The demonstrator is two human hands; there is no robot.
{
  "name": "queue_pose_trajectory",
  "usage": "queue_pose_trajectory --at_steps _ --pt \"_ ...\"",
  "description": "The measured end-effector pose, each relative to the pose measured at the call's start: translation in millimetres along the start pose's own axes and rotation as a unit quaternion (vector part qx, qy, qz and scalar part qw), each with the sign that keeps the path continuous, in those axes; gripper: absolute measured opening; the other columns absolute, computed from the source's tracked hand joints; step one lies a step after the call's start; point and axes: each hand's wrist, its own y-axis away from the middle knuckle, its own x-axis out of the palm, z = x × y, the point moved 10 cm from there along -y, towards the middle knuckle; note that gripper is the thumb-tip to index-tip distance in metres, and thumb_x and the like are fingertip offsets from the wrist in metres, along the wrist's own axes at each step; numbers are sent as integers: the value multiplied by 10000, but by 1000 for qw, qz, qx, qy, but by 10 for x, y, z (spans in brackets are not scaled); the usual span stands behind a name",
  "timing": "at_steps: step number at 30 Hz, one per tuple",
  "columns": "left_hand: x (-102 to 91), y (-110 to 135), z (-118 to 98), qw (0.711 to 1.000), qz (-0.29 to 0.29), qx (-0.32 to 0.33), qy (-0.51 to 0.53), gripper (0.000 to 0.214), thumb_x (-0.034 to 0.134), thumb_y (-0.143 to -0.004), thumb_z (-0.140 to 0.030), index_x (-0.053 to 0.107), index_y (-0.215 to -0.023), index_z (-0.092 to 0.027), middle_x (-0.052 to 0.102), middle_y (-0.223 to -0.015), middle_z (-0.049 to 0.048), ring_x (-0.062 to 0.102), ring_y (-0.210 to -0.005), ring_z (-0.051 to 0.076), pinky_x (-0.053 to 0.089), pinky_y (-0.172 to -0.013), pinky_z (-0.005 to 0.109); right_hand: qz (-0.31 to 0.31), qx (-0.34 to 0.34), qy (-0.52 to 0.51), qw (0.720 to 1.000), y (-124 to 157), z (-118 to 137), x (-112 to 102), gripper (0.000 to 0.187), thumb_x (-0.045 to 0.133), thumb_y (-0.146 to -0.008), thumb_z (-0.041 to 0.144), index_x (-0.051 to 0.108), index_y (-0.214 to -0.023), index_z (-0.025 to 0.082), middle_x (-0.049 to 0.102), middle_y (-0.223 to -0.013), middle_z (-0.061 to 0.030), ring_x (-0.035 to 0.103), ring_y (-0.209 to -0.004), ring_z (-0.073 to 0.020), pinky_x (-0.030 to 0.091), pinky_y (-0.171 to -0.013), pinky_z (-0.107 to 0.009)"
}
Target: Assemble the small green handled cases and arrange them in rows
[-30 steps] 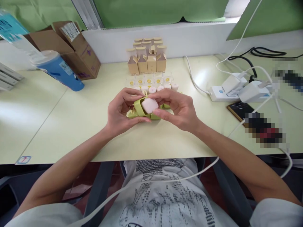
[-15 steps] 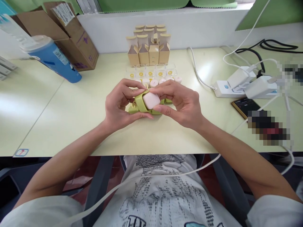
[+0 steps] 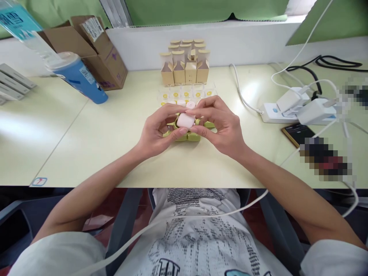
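Observation:
Between my two hands is a pale pink earbud case [image 3: 185, 120], small and rounded, held just above the table. My left hand [image 3: 159, 128] has thumb and fingers closed on its left side. At the right, the fingertips of my right hand [image 3: 221, 120] pinch its upper and lower edges. A yellow-green cover [image 3: 176, 123] shows along the case's left edge; whether the case sits in it is hard to tell. Several yellow-green pieces [image 3: 194, 136] lie beneath the hands, partly hidden. Just behind the fingers are small pale pink round pieces [image 3: 190, 104].
Clear plastic pieces with yellow round labels [image 3: 186, 94] stand in rows before several open small cartons [image 3: 191, 73]. At the left are a blue tumbler [image 3: 82, 80] and a brown cardboard box [image 3: 112, 71]. A power strip [image 3: 268, 113] and a phone [image 3: 296, 132] lie right.
The pink case, earlier partly inside the green cover, now shows more of its face, with less green around it. My left hand has moved right, nearer my right hand. The view has shifted slightly.

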Motion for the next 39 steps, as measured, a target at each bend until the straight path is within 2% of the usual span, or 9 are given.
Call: queue_pose_trajectory --at_steps 5,8,13,17,21,24,28,33,39 --pt "-48 20 12 1000 -22 -5 -10 507 921 -1032 -609 736 -1427 -351 769 -1329 95 826 -1230 275 764 -997 428 46 124 -109 985 78 -268 172 602 969 -938 732 744 -1334 340 717 -1288 -31 779 -835 -146 748 -647 -295" --pt "-45 46 46 1000 -26 -4 -17 559 917 -1015 -666 695 -1425 -357 745 -1371 99 792 -1337 309 741 -1096 509 65 151 -147 975 104 -288 273 557 856 -1044 737 716 -1406 336 731 -1357 -51 841 -969 -187 810 -773 -348" --pt "-54 53 99 999 -24 11 -30 671 929 -961 -755 673 -1435 -355 734 -1396 104 777 -1346 324 739 -1065 540 26 80 -109 990 35 -117 214 500 853 -1067 682 779 -1364 286 791 -1407 -81 793 -1357 -265 816 -956 -383" --pt "-58 36 51 998 -23 47 -25 728 903 -941 -816 725 -1447 -324 738 -1391 125 775 -1330 329 748 -1005 537 -10 33 -76 996 46 -21 174 367 848 -1100 592 806 -1329 308 830 -1342 -53 830 -1263 -231 787 -1042 -393" --pt "-60 37 29 998 -45 29 -30 620 913 -973 -759 745 -1404 -346 762 -1376 111 805 -1302 311 766 -1004 519 -25 8 -56 998 104 48 179 293 790 -1144 544 803 -1328 316 842 -1456 -53 866 -936 -162 793 -882 -347" --pt "-54 47 23 998 -59 9 -31 621 926 -956 -767 748 -1377 -347 782 -1355 107 835 -1256 310 784 -972 511 -23 -15 -61 998 127 96 180 198 808 -1137 428 818 -1309 330 851 -1476 -36 891 -985 -171 798 -887 -335" --pt "-45 48 24 998 -58 6 -27 560 943 -969 -719 759 -1338 -341 798 -1319 107 840 -1244 304 786 -954 493 -27 -57 -17 998 158 100 163 256 802 -1109 386 817 -1351 302 872 -1445 -62 904 -1035 -206 810 -922 -369" --pt "-23 51 11 998 -57 15 -28 516 980 -957 -666 769 -1292 -335 792 -1299 102 841 -1234 305 770 -957 498 -70 -68 89 991 216 -9 120 240 886 -982 363 834 -1208 302 893 -1396 -112 901 -1170 -332 833 -920 -492" --pt "17 59 -50 995 -71 32 -62 539 955 -960 -700 741 -1284 -326 783 -1262 95 833 -1146 285 750 -864 470 -78 -91 118 986 212 60 158 199 881 -896 289 805 -1077 324 921 -1303 -74 915 -1085 -342 840 -868 -533"
